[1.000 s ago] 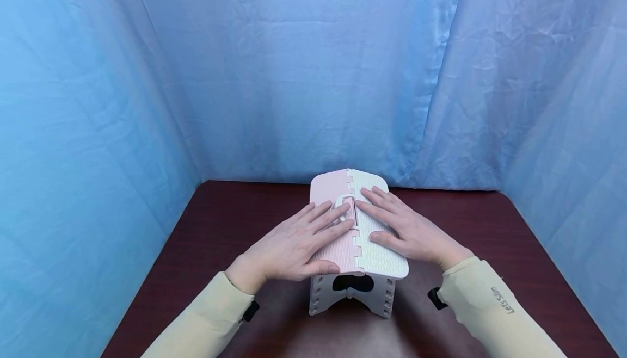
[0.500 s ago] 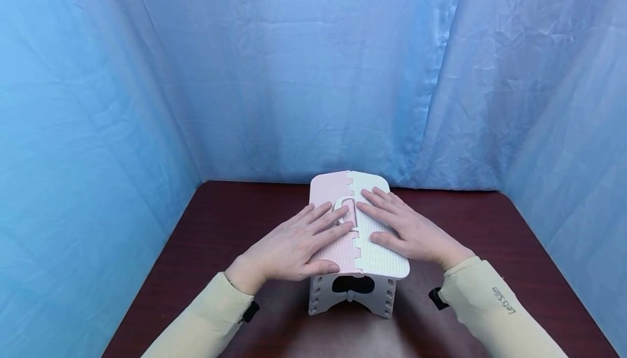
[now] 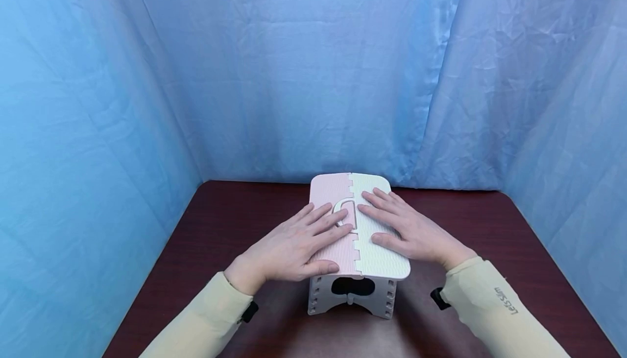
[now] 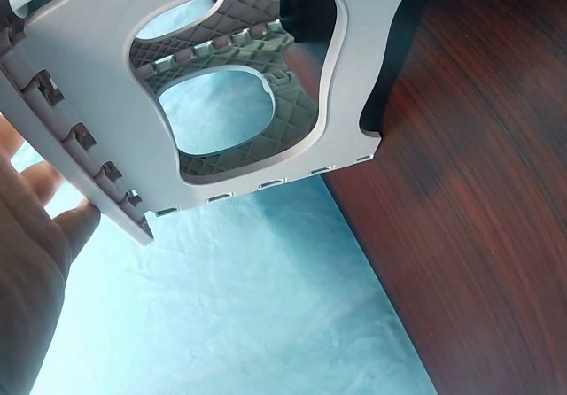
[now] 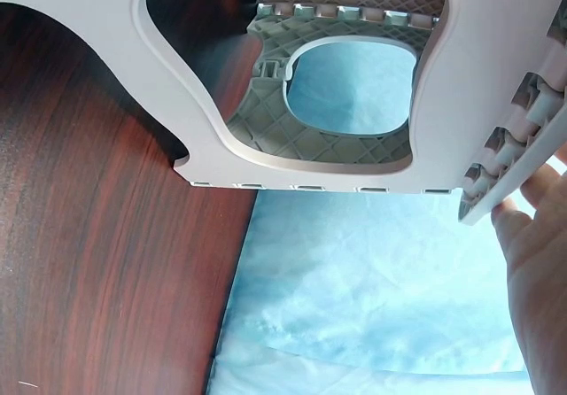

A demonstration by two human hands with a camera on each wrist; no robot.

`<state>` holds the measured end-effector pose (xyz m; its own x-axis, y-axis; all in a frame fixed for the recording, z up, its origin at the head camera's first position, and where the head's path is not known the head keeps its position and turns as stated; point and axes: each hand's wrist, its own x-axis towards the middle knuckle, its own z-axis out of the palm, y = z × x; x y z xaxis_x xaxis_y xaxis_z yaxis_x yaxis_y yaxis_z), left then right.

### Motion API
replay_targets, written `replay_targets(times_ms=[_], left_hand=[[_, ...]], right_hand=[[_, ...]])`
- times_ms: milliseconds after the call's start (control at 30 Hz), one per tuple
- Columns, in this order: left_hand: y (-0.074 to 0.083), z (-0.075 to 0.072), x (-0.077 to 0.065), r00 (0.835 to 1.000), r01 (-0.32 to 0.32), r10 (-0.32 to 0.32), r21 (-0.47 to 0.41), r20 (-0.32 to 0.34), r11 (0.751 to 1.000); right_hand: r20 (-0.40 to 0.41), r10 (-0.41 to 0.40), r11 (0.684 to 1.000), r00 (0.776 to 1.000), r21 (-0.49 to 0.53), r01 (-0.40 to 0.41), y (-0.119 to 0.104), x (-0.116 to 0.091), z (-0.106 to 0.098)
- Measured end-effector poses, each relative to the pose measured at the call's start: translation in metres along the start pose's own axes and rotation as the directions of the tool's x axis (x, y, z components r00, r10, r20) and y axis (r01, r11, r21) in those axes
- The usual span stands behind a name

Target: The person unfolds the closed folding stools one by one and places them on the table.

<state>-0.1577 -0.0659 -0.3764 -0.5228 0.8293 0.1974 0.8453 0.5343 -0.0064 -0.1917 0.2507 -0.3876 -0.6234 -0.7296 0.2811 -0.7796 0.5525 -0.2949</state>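
Note:
A folding step stool (image 3: 382,263) stands on its legs on the table, its top half pink and half white, the two halves meeting along a toothed seam. A white loop handle (image 3: 337,205) lies at the middle of the seam. On the pink half rests my left hand (image 3: 299,244), fingers straight and spread. My right hand (image 3: 413,233) lies flat on the white half. The left wrist view shows the stool's side panel (image 4: 97,85) with its oval cutout, and fingers (image 4: 80,222) at the top's edge. A similar side panel (image 5: 434,103) fills the right wrist view.
The dark red-brown wooden table (image 3: 220,227) extends to both sides of the stool. Blue curtains (image 3: 294,75) hang behind it and along the left and right. A dark band (image 3: 440,298) shows at the right wrist.
The stool's top has flattened: the raised ridge at the seam has sunk and the two halves look nearly level. Both hands have stayed on it, almost in the same place.

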Motion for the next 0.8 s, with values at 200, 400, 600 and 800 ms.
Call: replay_targets(times_ms=[200, 400, 600, 800], left_hand=[[-0.0004, 0.0002, -0.0001, 1.0, 0.005, -0.005, 0.0, 0.007, 1.0], [-0.0013, 0.0007, 0.001, 1.0, 0.005, -0.005, -0.002, 0.008, 1.0], [-0.0015, 0.0006, 0.0011, 1.0, 0.007, -0.007, -0.009, 0.007, 1.0], [-0.0016, 0.0012, 0.0007, 1.0, 0.015, -0.015, -0.023, 0.003, 1.0]], right_hand=[[0.0, 0.001, 1.0, 1.0, -0.001, -0.001, -0.0003, -0.0003, 0.0002], [0.001, 0.007, 1.0, 1.0, -0.006, -0.007, -0.0005, -0.0003, 0.0003], [0.012, 0.018, 1.0, 1.0, -0.004, -0.018, -0.0021, 0.0001, -0.001], [0.017, 0.025, 1.0, 1.0, -0.003, -0.025, -0.0022, 0.0004, -0.0016]])
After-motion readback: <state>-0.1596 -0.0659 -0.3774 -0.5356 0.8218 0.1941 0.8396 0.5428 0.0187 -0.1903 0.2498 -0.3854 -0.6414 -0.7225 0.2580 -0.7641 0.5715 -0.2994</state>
